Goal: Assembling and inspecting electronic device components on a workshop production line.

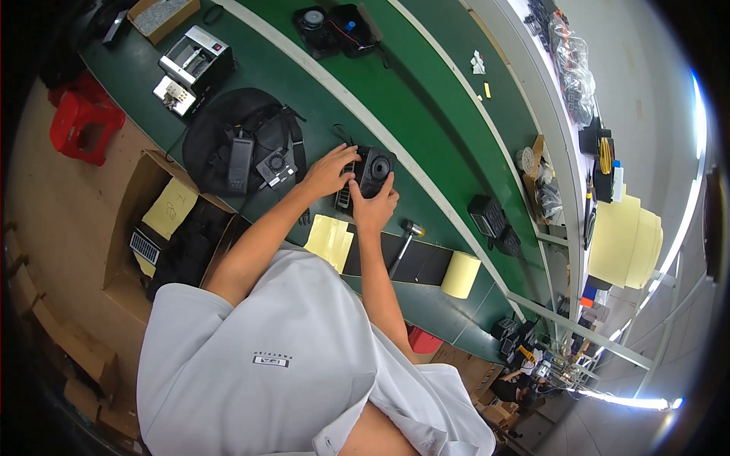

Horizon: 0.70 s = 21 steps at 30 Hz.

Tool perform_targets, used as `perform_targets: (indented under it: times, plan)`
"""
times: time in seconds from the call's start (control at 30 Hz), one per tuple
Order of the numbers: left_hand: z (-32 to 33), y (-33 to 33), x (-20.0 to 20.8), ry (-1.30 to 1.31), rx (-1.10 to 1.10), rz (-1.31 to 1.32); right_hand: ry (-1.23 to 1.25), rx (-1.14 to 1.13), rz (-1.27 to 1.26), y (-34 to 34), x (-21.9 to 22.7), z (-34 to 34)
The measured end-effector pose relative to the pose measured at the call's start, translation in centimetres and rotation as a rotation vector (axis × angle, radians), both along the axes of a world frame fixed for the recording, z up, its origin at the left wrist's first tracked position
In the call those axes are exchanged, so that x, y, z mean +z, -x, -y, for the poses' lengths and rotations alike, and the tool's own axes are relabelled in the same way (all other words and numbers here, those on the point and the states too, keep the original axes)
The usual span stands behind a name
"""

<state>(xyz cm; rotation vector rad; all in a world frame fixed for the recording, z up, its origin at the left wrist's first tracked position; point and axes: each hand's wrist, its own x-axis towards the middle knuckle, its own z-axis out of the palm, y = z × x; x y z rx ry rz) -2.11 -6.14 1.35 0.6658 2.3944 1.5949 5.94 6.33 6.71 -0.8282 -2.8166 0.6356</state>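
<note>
"Grey shirt (251,380) nearest the lens, clear enough. What have you got in your grip past it?"

"Black speaker box (379,163). My left hand (331,172) has thumb and fingers bent onto one end; my right hand (374,205) has thumb and forefinger parted, set against the near side by the round cone. So both hands hold it, though I cannot tell what the hidden fingers do underneath."

"Where is the box, then?"

"Over the green surface (318,114), just on my side of the white rail (334,85). Resting or slightly lifted, I cannot tell."

"Which step is that?"

"I'd call it handling the box two-handed. To my mind, the next move calls for one hand holding it steady while the other's fingers work freely."

"And around it?"

"Left of my hands, a black bag (204,144) with a dark slim case (240,163) and a small grey gadget (277,167) on it. Nearer me, yellow paper (325,239); rightward, a hammer (404,251) on a dark mat (426,263), then a yellow roll (461,273). Beyond the rail sits another black box (485,216). Far left, a red stool (80,125) on the floor."
</note>
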Motion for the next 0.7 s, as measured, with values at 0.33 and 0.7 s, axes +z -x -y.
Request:
perform_targets:
  times: [0.33,0.7]
  plan:
    - [-0.24,-0.17,-0.04,-0.003,0.017,0.029,-0.030,0.035,-0.001,0.23,0.40,-0.04]
    - [-0.17,0.03,0.14,-0.007,0.003,0.059,-0.014,0.028,0.026,0.34,0.39,-0.11]
